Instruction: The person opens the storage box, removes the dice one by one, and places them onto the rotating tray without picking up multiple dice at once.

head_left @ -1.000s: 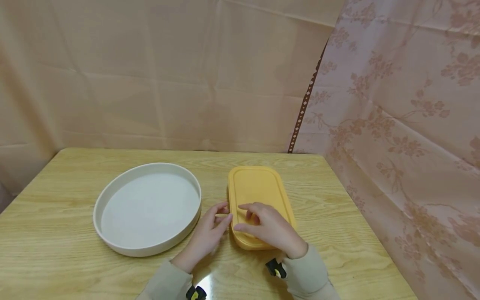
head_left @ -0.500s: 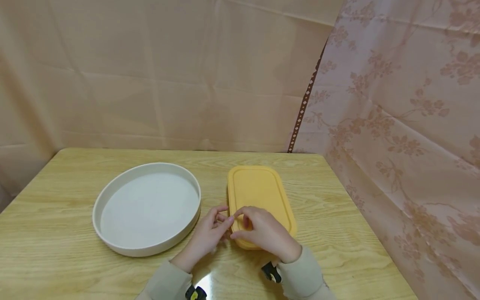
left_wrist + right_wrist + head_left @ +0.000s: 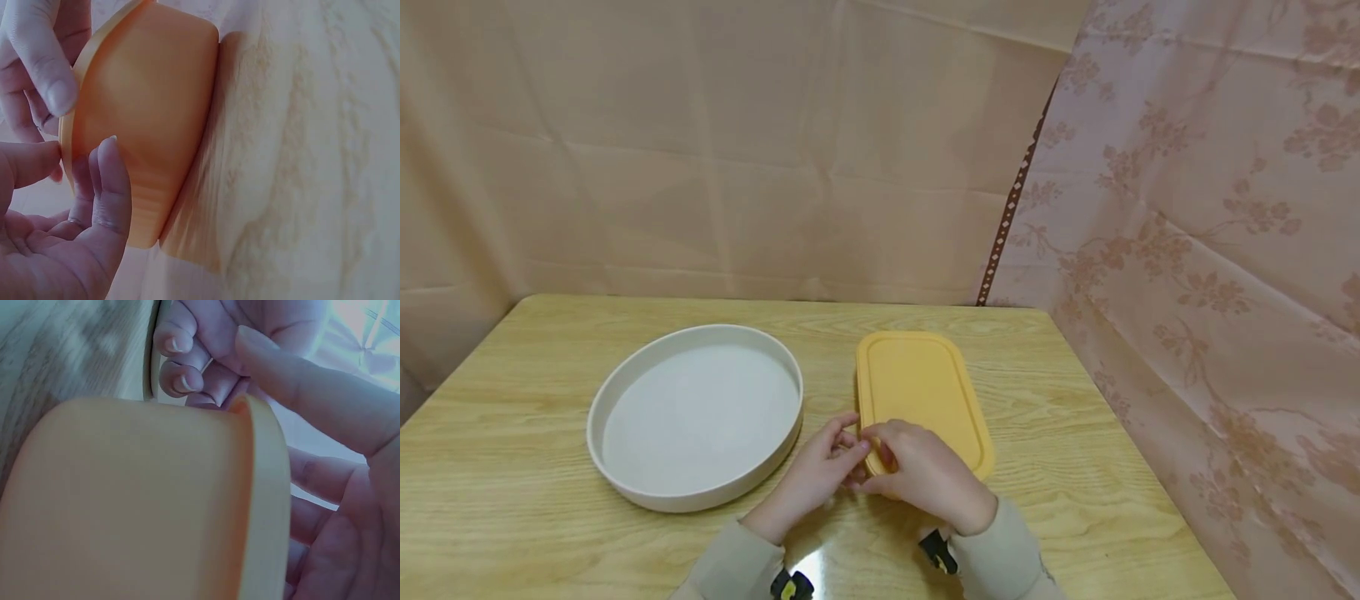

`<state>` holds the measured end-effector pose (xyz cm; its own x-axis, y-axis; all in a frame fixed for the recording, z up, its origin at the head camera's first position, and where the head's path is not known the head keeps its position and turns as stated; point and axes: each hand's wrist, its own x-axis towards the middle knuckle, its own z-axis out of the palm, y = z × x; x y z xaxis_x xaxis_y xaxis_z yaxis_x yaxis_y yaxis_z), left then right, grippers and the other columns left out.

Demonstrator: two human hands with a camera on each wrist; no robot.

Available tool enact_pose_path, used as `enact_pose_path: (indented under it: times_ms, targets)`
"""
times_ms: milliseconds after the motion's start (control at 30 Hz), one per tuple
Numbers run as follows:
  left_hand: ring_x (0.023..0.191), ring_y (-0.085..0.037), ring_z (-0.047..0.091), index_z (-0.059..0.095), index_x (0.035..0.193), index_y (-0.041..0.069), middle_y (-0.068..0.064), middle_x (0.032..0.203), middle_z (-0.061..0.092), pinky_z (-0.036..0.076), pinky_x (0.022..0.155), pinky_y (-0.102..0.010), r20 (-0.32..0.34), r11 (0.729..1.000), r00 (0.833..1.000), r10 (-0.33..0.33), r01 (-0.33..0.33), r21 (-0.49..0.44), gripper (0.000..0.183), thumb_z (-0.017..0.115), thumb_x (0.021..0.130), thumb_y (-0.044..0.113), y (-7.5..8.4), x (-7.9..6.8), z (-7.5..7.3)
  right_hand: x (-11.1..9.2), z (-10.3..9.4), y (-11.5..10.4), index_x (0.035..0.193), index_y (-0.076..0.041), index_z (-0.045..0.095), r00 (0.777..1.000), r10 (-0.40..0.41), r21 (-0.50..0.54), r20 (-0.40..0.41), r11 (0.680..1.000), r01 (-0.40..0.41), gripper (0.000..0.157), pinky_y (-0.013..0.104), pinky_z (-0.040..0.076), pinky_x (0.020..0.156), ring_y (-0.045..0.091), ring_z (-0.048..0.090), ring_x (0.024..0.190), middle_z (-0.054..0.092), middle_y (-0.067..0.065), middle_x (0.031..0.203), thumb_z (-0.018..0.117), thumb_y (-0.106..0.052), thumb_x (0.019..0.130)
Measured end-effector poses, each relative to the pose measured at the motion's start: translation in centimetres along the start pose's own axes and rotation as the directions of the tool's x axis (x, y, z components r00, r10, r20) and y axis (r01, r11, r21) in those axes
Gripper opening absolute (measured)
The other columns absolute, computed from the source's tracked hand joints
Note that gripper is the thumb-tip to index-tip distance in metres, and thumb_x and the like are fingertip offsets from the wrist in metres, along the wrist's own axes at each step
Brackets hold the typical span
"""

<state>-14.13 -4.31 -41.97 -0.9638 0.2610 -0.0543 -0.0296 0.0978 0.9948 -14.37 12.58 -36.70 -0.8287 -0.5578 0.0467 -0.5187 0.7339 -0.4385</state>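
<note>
A yellow rectangular food container (image 3: 150, 94) stands on the table with its yellow lid (image 3: 917, 375) on top. At the lid's near left edge, my left hand (image 3: 816, 468) pinches the rim, its thumb against the edge and its fingers below beside the wall. My right hand (image 3: 928, 475) is bent over the near end of the lid, its thumb by the near corner and its index fingertip close to the left thumb. In the right wrist view the right thumb (image 3: 312, 384) lies across the rim's corner, and whether it presses there is unclear. The container's contents are hidden.
A large round white tray (image 3: 696, 500) with a raised wall stands left of the container, near the left hand. Both rest on a wood-grain table (image 3: 1060, 417). Beige cloth (image 3: 737, 150) hangs behind the table, and a floral pink cloth (image 3: 1217, 233) on the right.
My right hand has slid from the top of the lid toward its near left corner, closer to the left hand. The left hand has shifted slightly toward me; container and tray stay in place.
</note>
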Motion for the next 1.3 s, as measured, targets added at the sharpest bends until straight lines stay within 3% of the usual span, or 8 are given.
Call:
enact_pose_path:
  times_ms: [233,500,633,1067,1300]
  targets:
    - [0.070,-0.012,0.058,0.037,0.143,-0.012,-0.015,0.099,0.059,0.056,0.061,-0.031,0.022,0.998,1.000,-0.013,0.015,-0.067,0.048,0.050,0.103,0.009,0.08,-0.14,0.10,-0.04,0.27,-0.17,0.121,-0.002,0.067,1.000,-0.019,-0.084,-0.020,0.996,0.017,0.051,0.021,0.036,0.059,0.006,0.040,0.063,0.044,-0.009,0.067,0.083,-0.026,0.079]
    - [0.069,-0.012,0.058,0.034,0.144,-0.014,-0.016,0.099,0.059,0.057,0.062,-0.037,0.038,0.998,0.999,-0.012,0.014,-0.061,0.050,0.049,0.104,0.012,0.16,-0.28,0.03,0.11,0.26,-0.20,0.115,0.001,0.069,0.998,-0.059,-0.125,-0.021,0.991,0.056,0.043,0.019,0.031,0.052,0.003,0.034,0.057,0.040,-0.010,0.063,0.081,-0.017,0.079]
    - [0.068,-0.013,0.058,0.035,0.143,-0.016,-0.016,0.098,0.060,0.057,0.062,-0.038,0.048,0.999,0.999,-0.008,0.009,-0.036,0.051,0.049,0.104,0.013,0.23,-0.35,-0.03,0.11,0.15,-0.24,0.122,0.004,0.067,0.997,-0.071,-0.123,-0.013,0.990,0.069,0.049,0.019,0.031,0.051,0.003,0.034,0.056,0.041,-0.009,0.063,0.080,-0.014,0.079]
    - [0.068,-0.011,0.057,0.036,0.143,-0.016,-0.015,0.098,0.059,0.055,0.060,-0.031,0.062,1.000,0.998,-0.006,0.006,-0.005,0.052,0.049,0.104,0.015,0.30,-0.32,-0.15,0.03,0.00,-0.01,0.122,0.004,0.067,0.997,-0.080,-0.083,-0.007,0.993,0.079,0.048,0.018,0.030,0.049,0.002,0.032,0.055,0.040,-0.009,0.063,0.078,-0.011,0.078]
    - [0.061,-0.013,0.055,0.037,0.142,-0.015,-0.014,0.085,0.058,0.054,0.058,-0.035,0.040,1.000,0.999,-0.016,0.016,0.000,0.045,0.044,0.105,0.009,0.42,-0.37,-0.07,0.02,0.06,-0.01,0.122,0.003,0.068,0.995,-0.096,-0.095,-0.024,0.991,0.093,0.047,0.017,0.030,0.049,0.001,0.032,0.055,0.041,-0.009,0.064,0.077,-0.011,0.078]
